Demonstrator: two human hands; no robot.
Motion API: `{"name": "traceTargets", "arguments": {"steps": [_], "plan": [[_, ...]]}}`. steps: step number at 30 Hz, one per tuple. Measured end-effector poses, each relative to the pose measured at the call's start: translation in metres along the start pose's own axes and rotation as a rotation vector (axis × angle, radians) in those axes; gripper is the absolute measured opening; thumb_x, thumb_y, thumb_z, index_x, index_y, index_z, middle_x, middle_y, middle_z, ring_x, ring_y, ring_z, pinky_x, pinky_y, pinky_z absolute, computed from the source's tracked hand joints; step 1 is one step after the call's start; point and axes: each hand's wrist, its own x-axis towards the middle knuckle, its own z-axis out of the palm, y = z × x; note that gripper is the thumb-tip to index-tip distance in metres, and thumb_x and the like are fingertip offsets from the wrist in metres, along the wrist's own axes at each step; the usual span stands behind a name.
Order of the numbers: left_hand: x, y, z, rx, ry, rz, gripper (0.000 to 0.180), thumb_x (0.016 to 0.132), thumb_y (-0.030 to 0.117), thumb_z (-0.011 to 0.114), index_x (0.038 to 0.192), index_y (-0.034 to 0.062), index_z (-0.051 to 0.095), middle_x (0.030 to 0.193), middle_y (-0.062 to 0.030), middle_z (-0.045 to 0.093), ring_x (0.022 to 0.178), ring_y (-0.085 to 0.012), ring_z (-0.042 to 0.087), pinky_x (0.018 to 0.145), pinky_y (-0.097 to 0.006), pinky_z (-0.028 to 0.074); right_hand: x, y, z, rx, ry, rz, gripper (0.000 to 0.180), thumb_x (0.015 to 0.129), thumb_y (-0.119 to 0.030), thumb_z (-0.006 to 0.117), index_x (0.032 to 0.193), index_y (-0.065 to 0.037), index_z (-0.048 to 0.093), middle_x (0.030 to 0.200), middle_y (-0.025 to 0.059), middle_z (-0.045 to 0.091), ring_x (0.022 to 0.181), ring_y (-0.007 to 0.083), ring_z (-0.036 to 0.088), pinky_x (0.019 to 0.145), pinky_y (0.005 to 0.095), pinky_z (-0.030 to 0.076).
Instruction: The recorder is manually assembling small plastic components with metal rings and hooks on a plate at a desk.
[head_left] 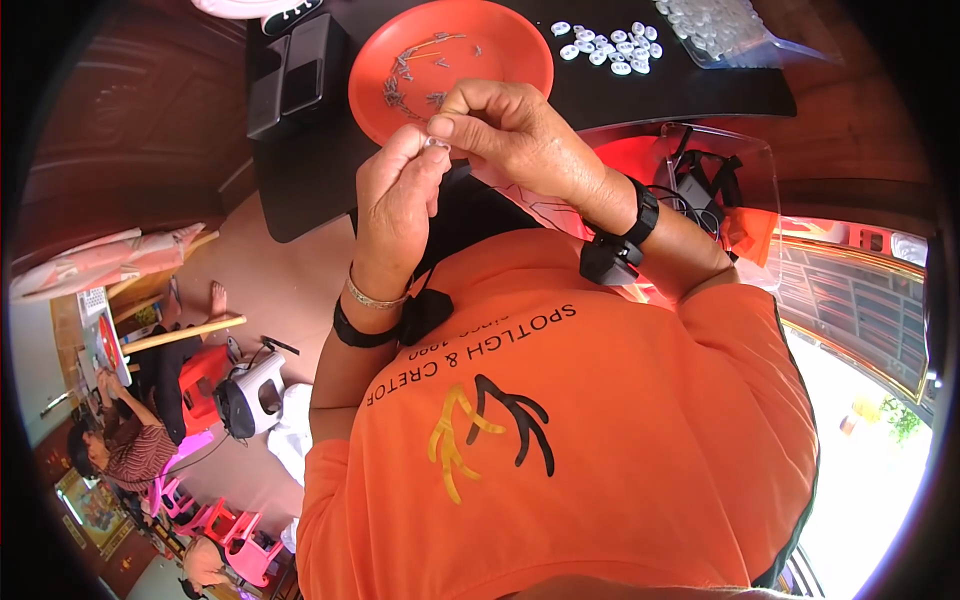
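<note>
My left hand point(397, 205) and my right hand point(510, 130) meet in front of my chest, just below an orange plate point(500, 50). Between the fingertips of both hands sits a small clear white piece point(436, 145); the thumb and forefinger of each hand pinch it. The plate holds several thin grey metal pins point(410, 70). A scatter of small white round pieces point(610, 45) lies on the black table point(320, 170) to the right of the plate. A clear bag point(720, 25) with more such pieces lies at the far right.
Two black boxes point(295, 75) stand left of the plate. A clear plastic container point(720, 190) with black cables sits at my right. Lower left, a seated person point(125, 440) is near pink stools point(225, 525) and a small grey-white machine point(250, 395) on the floor.
</note>
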Motion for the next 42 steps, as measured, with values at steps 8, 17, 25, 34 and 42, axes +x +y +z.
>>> {"name": "traceTargets", "arguments": {"steps": [8, 17, 25, 34, 42], "plan": [[0.001, 0.002, 0.0, 0.018, -0.041, 0.013, 0.021, 0.092, 0.018, 0.048, 0.076, 0.0046, 0.049, 0.062, 0.0022, 0.041, 0.051, -0.0052, 0.036, 0.046, -0.02, 0.027, 0.004, -0.004, -0.009, -0.342, -0.01, -0.082, 0.021, 0.091, -0.021, 0.062, 0.08, -0.003, 0.061, 0.064, 0.005, 0.06, 0.058, 0.0144, 0.056, 0.054, 0.0289, 0.045], [0.0, -0.002, 0.003, 0.017, -0.03, 0.01, 0.017, 0.089, 0.013, 0.05, 0.076, 0.0029, 0.049, 0.063, 0.0027, 0.044, 0.052, -0.0038, 0.036, 0.047, -0.021, 0.031, -0.004, -0.011, -0.004, -0.575, 0.071, -0.225, 0.015, 0.088, -0.014, 0.063, 0.078, -0.003, 0.06, 0.066, 0.0075, 0.06, 0.06, 0.0205, 0.061, 0.053, 0.0309, 0.045], [0.001, -0.001, -0.003, -0.132, -0.007, -0.054, 0.019, 0.091, 0.012, 0.044, 0.074, 0.0042, 0.046, 0.059, 0.0003, 0.041, 0.05, -0.0072, 0.038, 0.047, -0.022, 0.027, 0.001, -0.031, -0.048, -0.843, 0.234, -0.254, 0.019, 0.087, -0.021, 0.067, 0.091, -0.003, 0.067, 0.076, 0.0096, 0.064, 0.067, 0.0199, 0.063, 0.063, 0.0298, 0.05], [-0.004, -0.01, -0.013, -0.221, 0.003, -0.048, 0.019, 0.091, 0.013, 0.044, 0.076, 0.0034, 0.047, 0.059, -0.0011, 0.041, 0.049, -0.0089, 0.039, 0.046, -0.022, 0.028, 0.034, -0.021, -0.175, -1.395, 0.137, -0.162, 0.018, 0.083, -0.02, 0.062, 0.095, -0.008, 0.067, 0.088, 0.0111, 0.066, 0.081, 0.0284, 0.065, 0.072, 0.0374, 0.051], [-0.006, -0.011, -0.017, -0.21, -0.041, -0.059, 0.017, 0.09, 0.012, 0.045, 0.076, 0.0034, 0.048, 0.058, -0.0015, 0.043, 0.048, -0.009, 0.04, 0.046, -0.022, 0.028, 0.06, -0.014, -0.162, -1.515, -0.025, 0.015, 0.016, 0.081, -0.02, 0.061, 0.092, -0.009, 0.064, 0.093, 0.0082, 0.065, 0.087, 0.0288, 0.063, 0.076, 0.0386, 0.049]]}}
